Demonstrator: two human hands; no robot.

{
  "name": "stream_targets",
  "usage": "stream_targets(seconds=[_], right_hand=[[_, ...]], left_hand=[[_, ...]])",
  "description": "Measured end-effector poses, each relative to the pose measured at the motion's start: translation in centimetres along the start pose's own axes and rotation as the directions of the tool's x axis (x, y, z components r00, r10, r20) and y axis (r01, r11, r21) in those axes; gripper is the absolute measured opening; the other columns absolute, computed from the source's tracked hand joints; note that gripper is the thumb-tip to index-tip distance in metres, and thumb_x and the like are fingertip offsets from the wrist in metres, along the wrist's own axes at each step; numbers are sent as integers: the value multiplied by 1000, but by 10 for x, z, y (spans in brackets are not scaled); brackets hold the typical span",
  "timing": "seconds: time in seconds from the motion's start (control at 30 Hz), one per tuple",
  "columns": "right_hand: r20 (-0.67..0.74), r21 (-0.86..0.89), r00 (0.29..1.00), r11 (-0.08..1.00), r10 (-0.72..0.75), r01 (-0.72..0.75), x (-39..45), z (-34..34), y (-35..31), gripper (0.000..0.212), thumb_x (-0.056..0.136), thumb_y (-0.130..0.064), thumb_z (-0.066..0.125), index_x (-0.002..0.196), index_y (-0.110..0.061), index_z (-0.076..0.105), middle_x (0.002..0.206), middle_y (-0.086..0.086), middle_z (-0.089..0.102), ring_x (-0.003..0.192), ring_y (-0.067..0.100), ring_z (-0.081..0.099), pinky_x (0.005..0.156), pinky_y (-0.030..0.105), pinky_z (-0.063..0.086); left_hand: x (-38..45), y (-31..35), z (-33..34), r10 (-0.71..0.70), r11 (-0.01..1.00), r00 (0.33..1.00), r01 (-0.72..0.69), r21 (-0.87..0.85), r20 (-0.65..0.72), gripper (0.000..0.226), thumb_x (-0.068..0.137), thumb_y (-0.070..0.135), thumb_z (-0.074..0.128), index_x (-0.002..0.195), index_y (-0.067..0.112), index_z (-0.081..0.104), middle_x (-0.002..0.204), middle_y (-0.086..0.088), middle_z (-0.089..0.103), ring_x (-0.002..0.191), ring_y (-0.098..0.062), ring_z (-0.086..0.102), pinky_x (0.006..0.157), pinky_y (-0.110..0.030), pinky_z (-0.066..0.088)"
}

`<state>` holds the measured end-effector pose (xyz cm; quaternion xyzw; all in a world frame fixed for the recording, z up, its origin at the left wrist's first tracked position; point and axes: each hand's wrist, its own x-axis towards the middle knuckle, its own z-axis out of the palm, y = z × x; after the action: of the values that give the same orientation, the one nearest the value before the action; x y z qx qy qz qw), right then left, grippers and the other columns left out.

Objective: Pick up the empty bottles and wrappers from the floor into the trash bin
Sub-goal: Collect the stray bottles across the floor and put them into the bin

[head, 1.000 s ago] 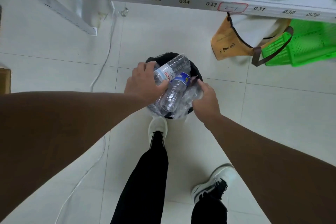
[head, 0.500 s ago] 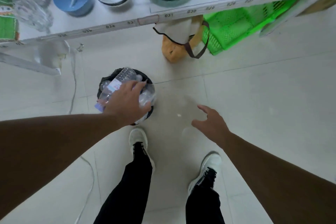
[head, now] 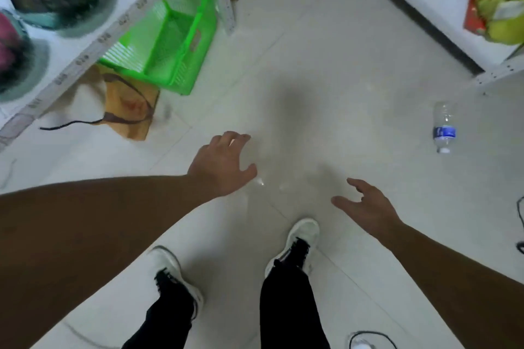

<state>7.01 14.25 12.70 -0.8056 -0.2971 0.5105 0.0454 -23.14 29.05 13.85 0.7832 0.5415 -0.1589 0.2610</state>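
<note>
Left hand: empty, fingers spread, held over the floor. Right hand: empty, fingers loosely parted, also above the tiles. Bottle: clear plastic, blue label, white cap, lying on its side on the floor well right of the right hand, near the right shelf. Green basket and tan bag: under the left shelf, blurred, the bag possibly paper. White shoes: standing on the tiles.
</note>
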Motion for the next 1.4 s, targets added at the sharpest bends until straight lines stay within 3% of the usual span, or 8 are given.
stream_targets(seconds=[0.17,0.33,0.57,0.8,1.1,1.4], right_hand=[[-94,151,993,987,75,-60,-1,-87,94,81,86,-52,82,157,-27,49,157,8,50,142,26,50,113,38,41],[-149,267,975,956,167,-123,-18,-152,170,82,86,-52,81,157,-27,48,157,9,49,142,27,50,117,43,41],[-194,384,936,901,293,-202,-32,-195,235,82,83,-56,82,155,-31,49,156,6,50,141,26,51,117,46,42],[-186,478,911,844,368,-244,-16,-210,242,83,84,-54,82,156,-30,49,156,7,50,142,25,50,116,42,41],[-191,578,893,781,408,-234,45,-261,191,81,85,-52,81,156,-33,47,156,3,47,143,23,48,119,44,40],[-155,513,915,822,373,-248,132,-307,165,81,86,-51,80,156,-31,46,154,6,48,133,23,55,108,37,43]], left_hand=[[51,142,7,170,981,983,-176,84,74,77,95,65,57,162,31,39,162,-2,43,144,-31,45,111,-47,45],[80,269,17,292,938,946,-312,149,139,78,95,66,57,163,32,38,163,-2,43,145,-30,45,112,-47,45],[116,385,32,407,876,888,-446,183,213,78,94,67,56,162,32,38,163,-2,43,145,-29,44,113,-50,45],[169,427,37,455,810,827,-538,233,329,82,92,70,54,163,33,35,164,-2,42,146,-29,44,114,-49,44],[263,454,-10,498,719,762,-630,295,414,85,90,72,51,163,34,33,165,-1,40,146,-29,44,114,-49,43],[333,461,-20,444,795,813,-551,252,376,86,86,74,49,161,35,35,162,-1,43,143,-29,47,111,-49,45]])
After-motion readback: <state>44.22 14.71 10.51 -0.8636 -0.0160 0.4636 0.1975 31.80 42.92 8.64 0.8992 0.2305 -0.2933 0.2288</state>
